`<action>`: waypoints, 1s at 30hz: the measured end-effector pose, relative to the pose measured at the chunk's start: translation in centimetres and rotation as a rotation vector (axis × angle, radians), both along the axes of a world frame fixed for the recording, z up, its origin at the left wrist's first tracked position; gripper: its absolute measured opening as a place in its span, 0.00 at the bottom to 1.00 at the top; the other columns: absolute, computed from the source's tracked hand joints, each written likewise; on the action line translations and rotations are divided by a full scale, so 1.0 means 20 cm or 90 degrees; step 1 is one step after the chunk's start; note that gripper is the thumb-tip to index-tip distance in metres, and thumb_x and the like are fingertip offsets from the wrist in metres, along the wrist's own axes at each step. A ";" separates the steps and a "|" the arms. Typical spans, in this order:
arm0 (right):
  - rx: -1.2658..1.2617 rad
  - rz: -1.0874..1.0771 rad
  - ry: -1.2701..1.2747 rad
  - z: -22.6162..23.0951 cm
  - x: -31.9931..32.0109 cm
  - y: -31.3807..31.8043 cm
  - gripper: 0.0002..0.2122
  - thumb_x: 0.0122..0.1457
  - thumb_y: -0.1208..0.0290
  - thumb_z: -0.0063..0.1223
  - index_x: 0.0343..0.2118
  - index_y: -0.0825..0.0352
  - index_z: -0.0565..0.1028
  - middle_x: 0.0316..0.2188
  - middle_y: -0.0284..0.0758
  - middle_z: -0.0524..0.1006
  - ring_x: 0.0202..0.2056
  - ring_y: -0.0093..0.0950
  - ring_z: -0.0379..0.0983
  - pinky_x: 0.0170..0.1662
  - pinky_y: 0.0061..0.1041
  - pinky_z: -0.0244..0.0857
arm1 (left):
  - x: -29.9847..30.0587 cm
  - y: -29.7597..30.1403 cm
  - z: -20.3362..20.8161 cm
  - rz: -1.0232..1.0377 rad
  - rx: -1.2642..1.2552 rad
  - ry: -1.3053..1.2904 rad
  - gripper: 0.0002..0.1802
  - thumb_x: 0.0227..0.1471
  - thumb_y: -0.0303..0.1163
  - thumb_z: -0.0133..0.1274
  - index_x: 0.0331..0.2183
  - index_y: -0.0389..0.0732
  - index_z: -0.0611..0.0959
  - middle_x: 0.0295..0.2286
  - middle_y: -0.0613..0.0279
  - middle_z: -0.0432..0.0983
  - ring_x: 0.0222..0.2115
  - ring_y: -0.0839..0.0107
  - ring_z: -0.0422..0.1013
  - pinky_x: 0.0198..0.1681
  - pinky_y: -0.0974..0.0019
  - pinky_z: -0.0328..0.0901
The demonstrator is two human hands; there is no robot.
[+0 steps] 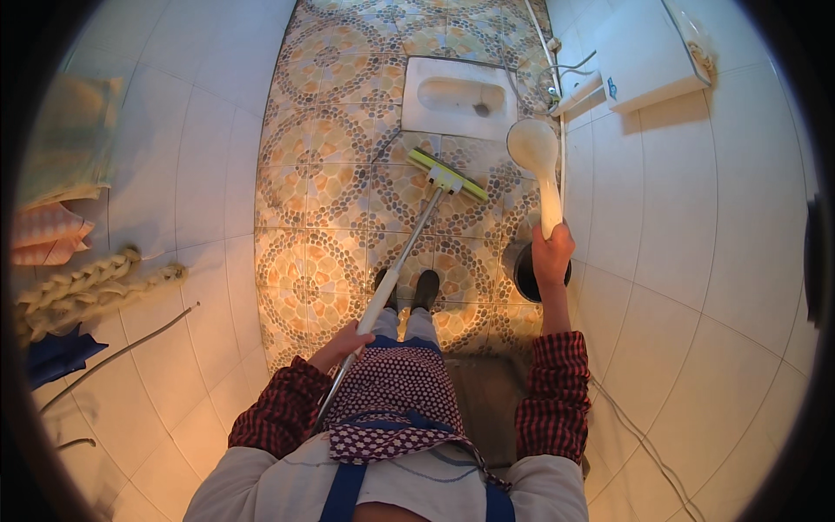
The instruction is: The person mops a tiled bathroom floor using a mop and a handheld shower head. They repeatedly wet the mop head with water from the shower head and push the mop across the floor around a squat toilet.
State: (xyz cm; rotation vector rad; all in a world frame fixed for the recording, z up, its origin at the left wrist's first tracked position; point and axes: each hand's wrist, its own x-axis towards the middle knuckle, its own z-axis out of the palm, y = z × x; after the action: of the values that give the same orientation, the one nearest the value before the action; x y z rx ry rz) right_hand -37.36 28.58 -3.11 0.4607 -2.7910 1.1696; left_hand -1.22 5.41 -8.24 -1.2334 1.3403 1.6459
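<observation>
My left hand (344,342) is closed round the pole of a sponge mop (377,298). The pole slants up and away from me, and its yellow-green head (446,174) rests on the tiled floor just short of the squat toilet (416,96). Stretched forward on the right, my right hand (551,253) grips the handle of a cream-coloured water ladle (532,146). The ladle's round bowl is raised near the right wall, beside the toilet's near right corner. Below my right hand stands a dark bucket (524,271), partly hidden by my wrist.
On the right wall hangs a white cistern (648,56) with thin hoses beneath it. A cable (644,435) runs down the near right wall. Cloths (65,139) and braided cords (83,283) hang on the left wall. A dark basin-like thing (487,400) sits beside my right leg.
</observation>
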 end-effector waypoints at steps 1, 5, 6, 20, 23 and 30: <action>0.004 -0.016 -0.025 0.01 0.01 0.01 0.09 0.47 0.77 0.56 0.22 0.75 0.66 0.27 0.47 0.70 0.29 0.46 0.68 0.30 0.36 0.63 | 0.01 0.01 0.01 -0.017 -0.015 0.014 0.21 0.50 0.34 0.54 0.40 0.32 0.65 0.15 0.61 0.67 0.12 0.74 0.67 0.13 0.71 0.63; 0.017 -0.027 -0.021 -0.02 0.03 0.11 0.10 0.48 0.76 0.56 0.22 0.75 0.66 0.28 0.48 0.70 0.29 0.47 0.68 0.30 0.36 0.63 | 0.05 0.01 -0.03 0.028 0.006 0.018 0.19 0.50 0.34 0.53 0.38 0.33 0.66 0.16 0.61 0.67 0.13 0.74 0.67 0.13 0.71 0.63; 0.012 -0.035 -0.013 -0.05 0.03 0.15 0.10 0.48 0.76 0.56 0.22 0.75 0.66 0.28 0.48 0.70 0.28 0.47 0.68 0.30 0.36 0.63 | 0.04 0.00 -0.03 0.015 -0.001 0.001 0.20 0.50 0.34 0.53 0.39 0.32 0.66 0.17 0.61 0.67 0.13 0.74 0.67 0.14 0.71 0.64; -0.172 -0.064 0.000 -0.14 0.05 0.09 0.16 0.51 0.75 0.57 0.18 0.69 0.58 0.14 0.39 0.62 0.17 0.25 0.56 0.21 0.24 0.57 | 0.06 0.03 -0.08 -0.057 -0.133 -0.073 0.21 0.47 0.33 0.54 0.39 0.30 0.69 0.18 0.61 0.67 0.14 0.74 0.67 0.15 0.70 0.62; -0.153 -0.048 0.008 -0.12 0.08 0.03 0.18 0.52 0.76 0.55 0.18 0.66 0.55 0.13 0.34 0.59 0.16 0.21 0.53 0.19 0.22 0.54 | 0.07 0.01 -0.05 -0.058 -0.087 -0.038 0.17 0.49 0.35 0.53 0.36 0.32 0.69 0.20 0.61 0.68 0.17 0.74 0.68 0.20 0.71 0.65; -0.089 -0.075 -0.002 -0.13 0.14 0.11 0.12 0.49 0.75 0.57 0.21 0.72 0.64 0.20 0.43 0.69 0.20 0.34 0.65 0.25 0.28 0.62 | -0.18 -0.10 0.28 0.204 0.158 0.104 0.15 0.51 0.30 0.50 0.40 0.33 0.70 0.29 0.58 0.70 0.26 0.75 0.69 0.23 0.69 0.66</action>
State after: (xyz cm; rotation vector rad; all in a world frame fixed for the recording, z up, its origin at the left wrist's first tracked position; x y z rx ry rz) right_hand -34.47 30.70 -5.67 0.2781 -2.6739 1.3270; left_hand -4.84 3.42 -2.68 -1.2310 1.0265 2.1068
